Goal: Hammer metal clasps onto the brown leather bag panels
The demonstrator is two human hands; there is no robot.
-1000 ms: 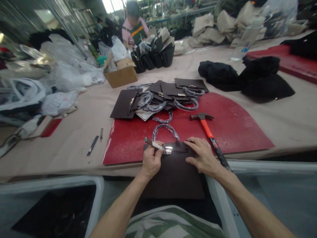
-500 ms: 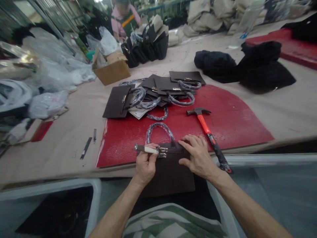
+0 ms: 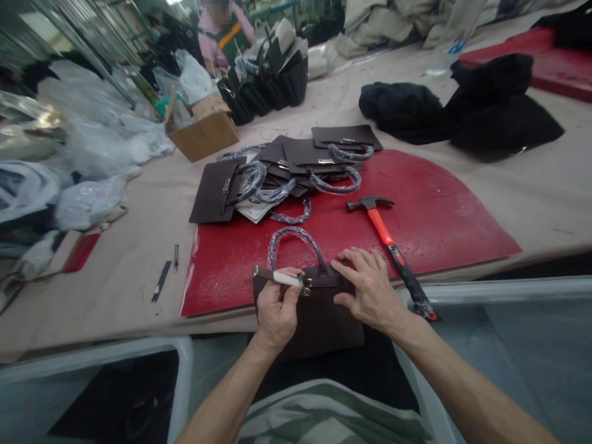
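A dark brown bag panel (image 3: 324, 320) hangs over the near edge of the red mat, its plastic-wrapped handle (image 3: 296, 232) lying up on the mat. My left hand (image 3: 276, 308) pinches a short strap (image 3: 287, 279), brown at one end and pale in the middle, with metal at its tips. Its right tip touches the metal clasp (image 3: 306, 285) on the panel's top band. My right hand (image 3: 370, 287) lies on the panel's right side, fingers spread and thumb apart, with nothing grasped. Right of it rests a claw hammer (image 3: 382, 228) with an orange and black handle.
Several brown panels with wrapped handles (image 3: 296, 157) are piled on the red mat (image 3: 416, 209). A flat blade-like tool (image 3: 161, 280) and a small metal rod (image 3: 176, 258) lie left. Pale bins (image 3: 185, 357) flank my lap. Behind are a cardboard box (image 3: 203, 135), black cloth bundles (image 3: 499, 111) and a person (image 3: 226, 37).
My left hand has shifted slightly right, bringing the strap's tip over the clasp, whose prongs now show less. My right hand stays in place on the panel. The camera view has shifted a little.
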